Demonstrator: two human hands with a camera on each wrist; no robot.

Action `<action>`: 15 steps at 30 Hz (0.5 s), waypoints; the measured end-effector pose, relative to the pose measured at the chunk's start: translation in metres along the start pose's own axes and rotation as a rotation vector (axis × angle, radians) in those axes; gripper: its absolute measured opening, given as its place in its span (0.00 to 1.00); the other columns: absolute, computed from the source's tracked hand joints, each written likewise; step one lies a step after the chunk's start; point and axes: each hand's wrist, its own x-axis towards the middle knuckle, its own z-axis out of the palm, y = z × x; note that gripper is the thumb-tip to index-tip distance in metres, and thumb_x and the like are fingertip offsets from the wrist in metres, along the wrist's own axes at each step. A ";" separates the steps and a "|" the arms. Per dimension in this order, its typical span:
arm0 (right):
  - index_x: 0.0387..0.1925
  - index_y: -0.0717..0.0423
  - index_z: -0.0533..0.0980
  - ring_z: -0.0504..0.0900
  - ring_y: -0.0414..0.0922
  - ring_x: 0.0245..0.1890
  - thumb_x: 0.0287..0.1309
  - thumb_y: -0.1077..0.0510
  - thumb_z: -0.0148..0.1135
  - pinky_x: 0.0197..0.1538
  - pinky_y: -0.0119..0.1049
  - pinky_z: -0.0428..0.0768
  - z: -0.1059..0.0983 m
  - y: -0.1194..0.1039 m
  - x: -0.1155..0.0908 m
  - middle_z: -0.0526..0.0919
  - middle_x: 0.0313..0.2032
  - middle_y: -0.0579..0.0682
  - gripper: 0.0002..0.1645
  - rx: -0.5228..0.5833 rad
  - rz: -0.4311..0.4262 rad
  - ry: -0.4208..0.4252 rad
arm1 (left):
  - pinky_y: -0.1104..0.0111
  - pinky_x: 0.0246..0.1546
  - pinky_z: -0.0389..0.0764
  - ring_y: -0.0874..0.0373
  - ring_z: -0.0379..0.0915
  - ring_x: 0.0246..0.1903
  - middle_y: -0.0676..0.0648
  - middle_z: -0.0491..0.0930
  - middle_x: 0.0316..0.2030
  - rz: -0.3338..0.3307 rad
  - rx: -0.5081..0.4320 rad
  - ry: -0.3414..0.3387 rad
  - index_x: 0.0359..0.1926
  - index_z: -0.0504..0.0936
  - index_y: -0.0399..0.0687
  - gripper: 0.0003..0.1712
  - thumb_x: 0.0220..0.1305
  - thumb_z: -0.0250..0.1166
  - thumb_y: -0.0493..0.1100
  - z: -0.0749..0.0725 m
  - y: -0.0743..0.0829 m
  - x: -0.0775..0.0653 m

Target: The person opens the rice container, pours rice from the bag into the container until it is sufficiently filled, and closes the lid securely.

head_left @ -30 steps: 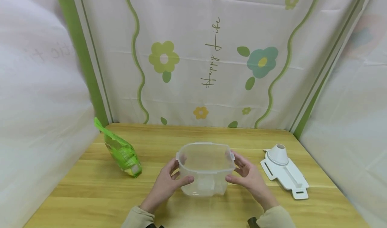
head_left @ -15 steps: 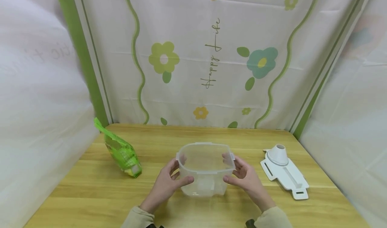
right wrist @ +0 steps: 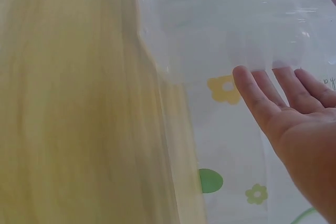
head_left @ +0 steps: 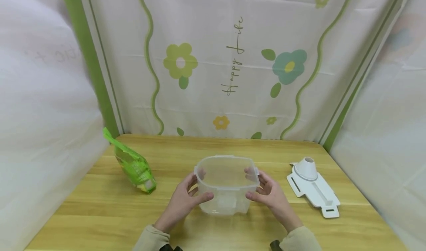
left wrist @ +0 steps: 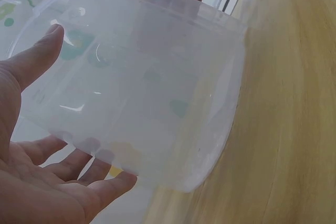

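Note:
A clear plastic container (head_left: pixel 226 196) without a lid sits mid-table, its open top facing up. From its left side my left hand (head_left: pixel 182 202) holds it, thumb on the near wall and fingers round the side. My right hand (head_left: pixel 275 200) holds the opposite side the same way; some of its fingers show blurred through the plastic. In the left wrist view the container (left wrist: pixel 142 87) fills the space between the left thumb and fingers. The right wrist view has the right fingertips (right wrist: pixel 241 77) against the container's wall.
A white plastic lid (head_left: pixel 321 192) with slotted flaps and a cone-shaped piece (head_left: pixel 306 169) lies on the wooden table (head_left: pixel 100 221) at the right. At the left is a green see-through bag (head_left: pixel 136 171) with something inside. Patterned white curtains (head_left: pixel 206 33) surround the table.
My right hand has shifted slightly left along the container, its fingers now showing further through the wall. The left hand and the container stay in place.

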 end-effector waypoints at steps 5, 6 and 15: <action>0.70 0.67 0.60 0.60 0.62 0.67 0.55 0.72 0.67 0.64 0.39 0.70 0.002 0.001 0.000 0.60 0.68 0.70 0.43 0.004 -0.023 -0.005 | 0.53 0.66 0.63 0.46 0.56 0.68 0.43 0.63 0.68 0.004 -0.009 0.002 0.71 0.64 0.48 0.44 0.56 0.75 0.42 0.000 0.001 -0.001; 0.70 0.68 0.59 0.60 0.62 0.68 0.55 0.72 0.66 0.64 0.39 0.69 0.002 0.001 -0.001 0.60 0.68 0.70 0.43 0.010 -0.017 -0.003 | 0.54 0.66 0.63 0.46 0.56 0.68 0.43 0.63 0.69 0.003 -0.010 -0.001 0.71 0.64 0.47 0.44 0.56 0.75 0.42 0.000 0.001 -0.001; 0.71 0.70 0.55 0.55 0.65 0.69 0.54 0.74 0.65 0.64 0.37 0.69 0.005 0.003 -0.002 0.57 0.69 0.70 0.45 0.077 -0.010 0.003 | 0.55 0.66 0.64 0.47 0.57 0.68 0.44 0.64 0.68 0.009 0.003 0.009 0.71 0.65 0.49 0.45 0.55 0.76 0.42 0.000 -0.001 0.000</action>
